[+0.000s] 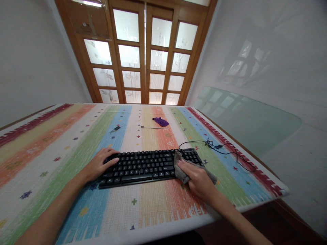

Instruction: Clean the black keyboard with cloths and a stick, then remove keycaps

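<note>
Toward the near edge of the worktop [150, 212], the left hand [100, 165] clasps the left end of the black keyboard [143, 166]; the right hand [198, 177] grips a gray cloth [180, 173] against its right part. Light pressure and firm bracing should serve best.

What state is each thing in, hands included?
Left hand: on the keyboard's left end.
Right hand: holding the grey cloth against the keyboard.
Grey cloth: bunched under the right hand.
Keyboard: lying flat, keys up.
Cable: partly tangled.
Purple bundle: crumpled.
Thin rod: lying flat.
Striped tablecloth: spread out.
Wooden doors: shut or nearly so; unclear.
</note>
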`<state>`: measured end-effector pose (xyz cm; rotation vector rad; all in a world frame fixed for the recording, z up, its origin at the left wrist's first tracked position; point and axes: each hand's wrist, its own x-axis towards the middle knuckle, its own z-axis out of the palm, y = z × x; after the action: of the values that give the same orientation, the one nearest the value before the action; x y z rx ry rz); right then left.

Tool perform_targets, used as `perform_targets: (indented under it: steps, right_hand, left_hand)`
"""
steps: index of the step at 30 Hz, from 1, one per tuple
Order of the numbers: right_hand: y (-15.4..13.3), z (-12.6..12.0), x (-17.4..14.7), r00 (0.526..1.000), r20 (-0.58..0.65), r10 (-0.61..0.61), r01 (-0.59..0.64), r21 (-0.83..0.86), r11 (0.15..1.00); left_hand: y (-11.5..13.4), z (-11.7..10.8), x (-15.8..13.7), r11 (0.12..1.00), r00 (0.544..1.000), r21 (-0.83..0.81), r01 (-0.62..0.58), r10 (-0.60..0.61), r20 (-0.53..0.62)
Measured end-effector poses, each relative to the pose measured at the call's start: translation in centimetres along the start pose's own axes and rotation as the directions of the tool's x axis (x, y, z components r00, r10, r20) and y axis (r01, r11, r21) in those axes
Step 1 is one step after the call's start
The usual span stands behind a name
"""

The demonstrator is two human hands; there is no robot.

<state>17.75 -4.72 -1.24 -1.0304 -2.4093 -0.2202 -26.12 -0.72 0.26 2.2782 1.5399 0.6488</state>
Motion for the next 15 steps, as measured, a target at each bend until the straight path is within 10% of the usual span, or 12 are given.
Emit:
perform_targets:
  steps: [15]
  right_hand:
    - [-2.8, -0.4, -1.7, 0.999, 0.028, 0.038, -0.039, 0.022, 0.999]
  left_hand:
    - [-1.2, 0.4, 0.0, 0.999, 1.0, 0.047, -0.016, 0.017, -0.024]
